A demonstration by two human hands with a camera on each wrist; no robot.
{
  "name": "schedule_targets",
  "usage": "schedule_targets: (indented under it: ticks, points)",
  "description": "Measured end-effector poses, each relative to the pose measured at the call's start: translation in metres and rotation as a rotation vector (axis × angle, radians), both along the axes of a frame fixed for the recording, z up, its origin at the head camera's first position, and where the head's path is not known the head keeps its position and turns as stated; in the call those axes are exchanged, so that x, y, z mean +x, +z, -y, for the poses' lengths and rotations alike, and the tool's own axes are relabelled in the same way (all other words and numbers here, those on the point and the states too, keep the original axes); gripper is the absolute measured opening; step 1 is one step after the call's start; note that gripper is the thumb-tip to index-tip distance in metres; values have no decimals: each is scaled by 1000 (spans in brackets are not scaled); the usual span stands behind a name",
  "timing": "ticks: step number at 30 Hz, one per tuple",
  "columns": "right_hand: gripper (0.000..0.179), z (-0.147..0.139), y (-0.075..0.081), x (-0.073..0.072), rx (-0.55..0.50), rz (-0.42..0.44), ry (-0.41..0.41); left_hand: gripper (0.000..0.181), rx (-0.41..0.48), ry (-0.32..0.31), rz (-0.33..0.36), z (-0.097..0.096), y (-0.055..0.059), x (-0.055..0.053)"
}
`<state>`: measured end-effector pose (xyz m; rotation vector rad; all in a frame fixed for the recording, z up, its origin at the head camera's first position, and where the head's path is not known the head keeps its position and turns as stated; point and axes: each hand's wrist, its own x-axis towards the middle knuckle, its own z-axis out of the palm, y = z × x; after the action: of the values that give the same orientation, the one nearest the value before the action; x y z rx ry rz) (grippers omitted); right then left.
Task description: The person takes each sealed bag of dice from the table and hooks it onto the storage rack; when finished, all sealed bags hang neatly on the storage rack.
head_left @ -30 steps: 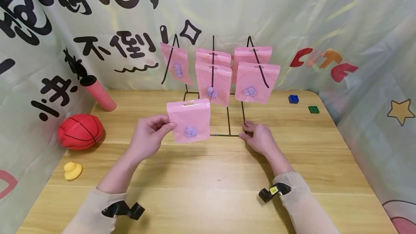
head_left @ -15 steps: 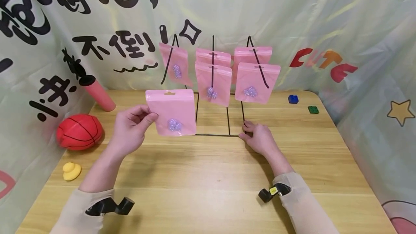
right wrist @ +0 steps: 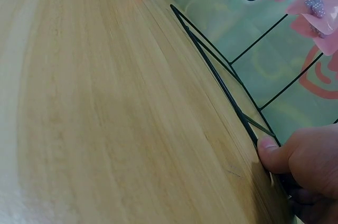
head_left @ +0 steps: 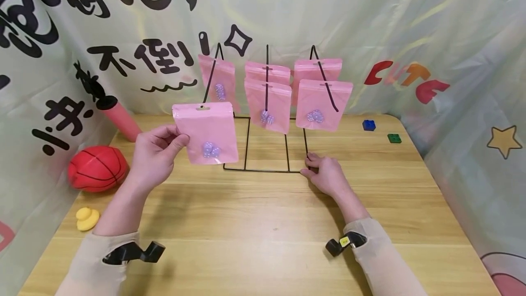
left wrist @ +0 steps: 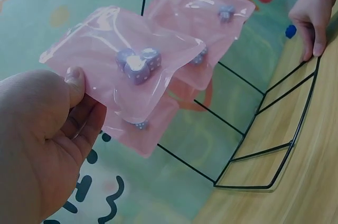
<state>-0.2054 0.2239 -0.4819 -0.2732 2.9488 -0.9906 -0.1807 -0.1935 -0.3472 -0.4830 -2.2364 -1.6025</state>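
My left hand (head_left: 154, 156) pinches a pink zip bag (head_left: 210, 127) by its left edge, thumb in front. Purple dotted dice (left wrist: 138, 64) show inside it. The bag's hang hole overlaps the tip of the left hook (head_left: 211, 79) of a black wire rack (head_left: 263, 171) in the head view. Behind it, one pink bag (head_left: 218, 74) hangs on that same hook. Two bags (head_left: 269, 99) hang on the middle hook and two more (head_left: 324, 99) on the right one. My right hand (head_left: 326, 175) grips the front right corner of the rack's base, thumb on the wire.
A red ball (head_left: 97, 168) and a yellow rubber duck (head_left: 87, 219) sit at the table's left side, near a pink cylinder (head_left: 121, 118) with a black top. Blue (head_left: 369, 125) and green (head_left: 394, 138) toy bricks lie at the back right. Printed cloth (head_left: 370, 22) surrounds the table.
My left hand has carried its bag leftward and up, from before the rack's base to the left hook's tip. My right hand has stayed on the rack's corner.
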Motion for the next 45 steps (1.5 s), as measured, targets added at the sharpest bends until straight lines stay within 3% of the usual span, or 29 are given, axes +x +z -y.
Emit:
schedule_targets:
  ticks: [20, 35, 45]
  points:
    - [44, 1, 2, 1, -8, 14, 0, 10, -19, 16, 42, 5, -7, -22]
    - [44, 1, 1, 3, 2, 10, -4, 14, -32, 43, 42, -3, -6, -56]
    - [45, 1, 0, 1, 10, -1, -1, 20, 9, 42, 94, -9, -3, -76]
